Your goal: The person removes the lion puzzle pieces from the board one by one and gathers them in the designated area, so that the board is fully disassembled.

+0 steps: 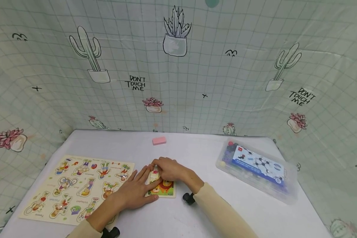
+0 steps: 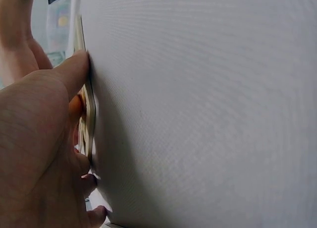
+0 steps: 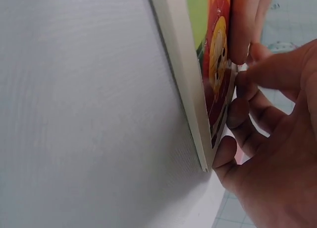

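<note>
A small wooden jigsaw puzzle with a lion picture lies flat on the white table. My left hand is spread along its left side, fingers straight, with one finger over the picture and the thumb by the near edge. Over the puzzle's far left part, my right hand bends its fingers down. In the right wrist view its thumb and index fingertips meet at a puzzle piece, mostly hidden behind them. The thick pale edge of the puzzle shows there, beside the curled fingers.
A large wooden peg board with sports figures lies at the left, partly under the left forearm. A pink block sits farther back. To the right rests a clear plastic case with a blue label. A patterned cloth hangs behind.
</note>
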### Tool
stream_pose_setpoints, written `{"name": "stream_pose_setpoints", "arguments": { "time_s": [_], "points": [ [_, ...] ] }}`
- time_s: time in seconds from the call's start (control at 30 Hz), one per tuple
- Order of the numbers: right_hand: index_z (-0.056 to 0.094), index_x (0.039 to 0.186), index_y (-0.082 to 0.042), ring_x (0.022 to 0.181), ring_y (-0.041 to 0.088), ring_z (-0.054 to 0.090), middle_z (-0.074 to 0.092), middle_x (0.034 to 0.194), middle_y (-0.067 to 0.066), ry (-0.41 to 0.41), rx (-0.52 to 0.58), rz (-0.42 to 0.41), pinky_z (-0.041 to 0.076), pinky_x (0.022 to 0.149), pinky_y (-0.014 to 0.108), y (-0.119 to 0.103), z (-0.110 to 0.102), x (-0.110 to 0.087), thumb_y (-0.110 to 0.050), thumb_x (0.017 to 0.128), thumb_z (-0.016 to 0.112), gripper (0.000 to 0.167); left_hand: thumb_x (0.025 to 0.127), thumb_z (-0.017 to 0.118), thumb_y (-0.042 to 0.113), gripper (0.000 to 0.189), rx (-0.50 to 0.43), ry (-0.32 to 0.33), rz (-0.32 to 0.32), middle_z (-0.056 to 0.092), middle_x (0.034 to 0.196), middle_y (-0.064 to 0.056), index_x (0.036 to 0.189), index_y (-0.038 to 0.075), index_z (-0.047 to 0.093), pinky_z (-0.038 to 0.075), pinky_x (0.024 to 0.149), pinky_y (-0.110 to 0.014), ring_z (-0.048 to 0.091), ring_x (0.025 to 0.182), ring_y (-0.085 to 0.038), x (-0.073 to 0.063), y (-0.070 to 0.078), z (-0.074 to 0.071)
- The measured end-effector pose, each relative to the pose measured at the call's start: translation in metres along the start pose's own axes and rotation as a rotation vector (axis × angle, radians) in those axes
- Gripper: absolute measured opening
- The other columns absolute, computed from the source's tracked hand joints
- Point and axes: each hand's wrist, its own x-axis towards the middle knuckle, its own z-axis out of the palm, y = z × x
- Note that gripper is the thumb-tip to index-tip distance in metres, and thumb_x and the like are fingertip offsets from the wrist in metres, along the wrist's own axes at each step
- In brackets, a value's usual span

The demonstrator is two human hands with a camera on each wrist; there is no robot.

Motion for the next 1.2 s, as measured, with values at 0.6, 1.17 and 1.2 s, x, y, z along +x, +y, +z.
{"name": "stream_pose_setpoints", "arguments": {
  "time_s": [0.6,1.17,1.2],
  "points": [
    [0.069,0.112,-0.016,0.094,0.005,0.055,0.06,0.108,-0.006,0.046,0.066,-0.05,0.049,0.094,0.025,0.0022,-0.0007,0.001,0.001,0.098,0.052,0.028,0.099,0.045,0.063,0.063,0.013,-0.012,0.0,0.014,0.167,-0.02,0.154,0.032,0.042,0.018,0.118,-0.062,0.011,0.154,-0.037,-0.0028,0.0036,-0.006],
    [0.07,0.113,-0.015,0.095,0.003,0.057,0.067,0.111,-0.007,0.054,0.14,-0.048,0.048,0.094,0.022,0.0047,0.0021,0.0023,-0.005,0.102,0.051,0.024,0.099,0.047,0.062,0.064,0.014,-0.008,-0.004,0.015,0.166,-0.019,0.155,0.032,0.042,0.019,0.118,-0.062,0.012,0.154,-0.037,-0.0032,0.0022,-0.0046],
    [0.07,0.112,-0.015,0.096,0.003,0.058,0.068,0.112,-0.007,0.054,0.142,-0.05,0.048,0.094,0.023,0.0045,0.0016,0.0018,-0.005,0.102,0.051,0.024,0.099,0.047,0.062,0.064,0.015,-0.007,-0.003,0.015,0.166,-0.019,0.155,0.032,0.042,0.019,0.118,-0.062,0.012,0.154,-0.037,-0.0032,0.002,-0.0044]
  ]
}}
